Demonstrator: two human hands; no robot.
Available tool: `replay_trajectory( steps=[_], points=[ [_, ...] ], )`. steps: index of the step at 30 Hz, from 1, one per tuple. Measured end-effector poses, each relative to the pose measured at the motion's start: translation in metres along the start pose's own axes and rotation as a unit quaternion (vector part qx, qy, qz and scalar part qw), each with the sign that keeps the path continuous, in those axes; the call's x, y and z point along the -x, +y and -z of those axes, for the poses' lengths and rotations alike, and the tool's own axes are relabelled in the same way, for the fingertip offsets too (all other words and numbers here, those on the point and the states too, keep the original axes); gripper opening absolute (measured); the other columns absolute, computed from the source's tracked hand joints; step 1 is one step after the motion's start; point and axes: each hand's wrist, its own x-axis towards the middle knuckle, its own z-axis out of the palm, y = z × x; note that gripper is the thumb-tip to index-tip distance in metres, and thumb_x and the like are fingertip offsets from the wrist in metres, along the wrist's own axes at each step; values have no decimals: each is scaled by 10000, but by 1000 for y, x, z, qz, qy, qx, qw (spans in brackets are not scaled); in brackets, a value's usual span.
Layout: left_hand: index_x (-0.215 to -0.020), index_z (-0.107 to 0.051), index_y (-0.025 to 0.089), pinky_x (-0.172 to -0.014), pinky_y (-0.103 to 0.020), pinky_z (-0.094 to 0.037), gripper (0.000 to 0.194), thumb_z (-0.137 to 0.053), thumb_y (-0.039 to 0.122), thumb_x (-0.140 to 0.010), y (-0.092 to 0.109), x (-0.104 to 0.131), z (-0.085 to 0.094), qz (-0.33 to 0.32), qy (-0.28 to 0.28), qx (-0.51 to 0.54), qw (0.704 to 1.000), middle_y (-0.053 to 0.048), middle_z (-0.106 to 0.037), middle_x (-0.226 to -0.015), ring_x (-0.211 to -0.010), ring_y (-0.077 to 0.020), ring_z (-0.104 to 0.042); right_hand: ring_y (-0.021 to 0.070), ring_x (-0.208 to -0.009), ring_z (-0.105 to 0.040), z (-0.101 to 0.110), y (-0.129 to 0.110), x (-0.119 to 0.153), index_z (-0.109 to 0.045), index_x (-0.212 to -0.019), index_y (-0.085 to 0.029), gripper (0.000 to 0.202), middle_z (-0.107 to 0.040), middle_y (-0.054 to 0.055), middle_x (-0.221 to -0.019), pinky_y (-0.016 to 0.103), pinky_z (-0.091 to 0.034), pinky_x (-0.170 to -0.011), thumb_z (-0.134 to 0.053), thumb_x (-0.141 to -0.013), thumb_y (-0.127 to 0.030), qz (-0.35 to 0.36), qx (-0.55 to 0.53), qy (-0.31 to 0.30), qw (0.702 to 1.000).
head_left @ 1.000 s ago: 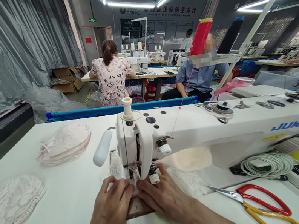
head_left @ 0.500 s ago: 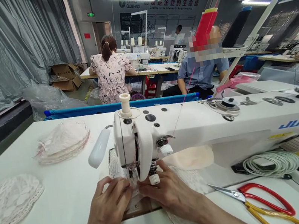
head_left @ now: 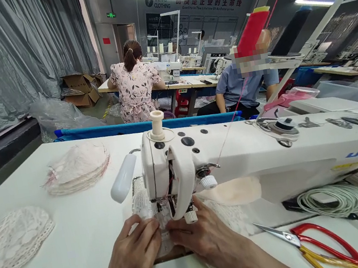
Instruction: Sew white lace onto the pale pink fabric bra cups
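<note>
We look across a white desk (head_left: 82,232) that fills the foreground, and on it stands a white sewing machine (head_left: 253,146), its head over the middle and its arm reaching to the right edge. Next in size, on the left, we find a lace pile (head_left: 13,248) bordered with small holes and, farther back, a stack of pale pieces (head_left: 77,171) with reddish threads along its edges. The lace (head_left: 144,204) at the needle lies beneath the machine's head, between the two hands and stretching behind them. We see the left hand (head_left: 134,244) with its fingers bent close together, tips resting on that lace; the right hand (head_left: 204,235) faces it from the other side, its fingers partly behind the machine's white knob (head_left: 190,217). Whether either hand pinches the fabric or merely presses it, we cannot tell. To the right, scissors (head_left: 293,239) with one red and one yellow handle lie on the desk, and behind them we notice a coiled pale cord (head_left: 340,208). Smaller still is the red thread cone (head_left: 253,32) above, and thinnest of all, a pinkish thread (head_left: 226,140) slants down to the machine.
</note>
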Motion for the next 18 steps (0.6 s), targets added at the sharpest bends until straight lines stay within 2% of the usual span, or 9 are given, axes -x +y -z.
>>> replay_trajectory(
  steps=[8, 14, 18],
  points=[
    [-826, -628, 114, -791, -330, -458, 324, -346, -25, -904, 2, -5, 5, -10, 5, -15, 1000, -67, -697, -834, -737, -133, -613, 133, -733, -495, 2, -4, 1, -521, -711, -174, 149, -632, -29, -728, 355, -302, -783, -541, -798, -55, -15, 6, -12, 1000],
    [-930, -625, 139, -871, -342, -392, 312, -330, 38, -952, 3, 6, -4, 27, -30, 10, 999, -23, -679, -863, -804, -114, -605, 126, -698, -502, 5, -7, -1, -508, -699, -173, 165, -634, -23, -731, 361, -303, -790, -535, -810, -53, -22, 25, -7, 999],
    [-960, -623, 175, -910, -345, -336, 354, -281, 85, -979, -1, 1, -1, 49, -30, 11, 998, 5, -672, -846, -763, -101, -598, 136, -706, -533, 1, -7, -2, -515, -678, -179, 194, -649, -3, -739, 373, -319, -830, -539, -833, -66, -42, 48, 2, 998]
  ],
)
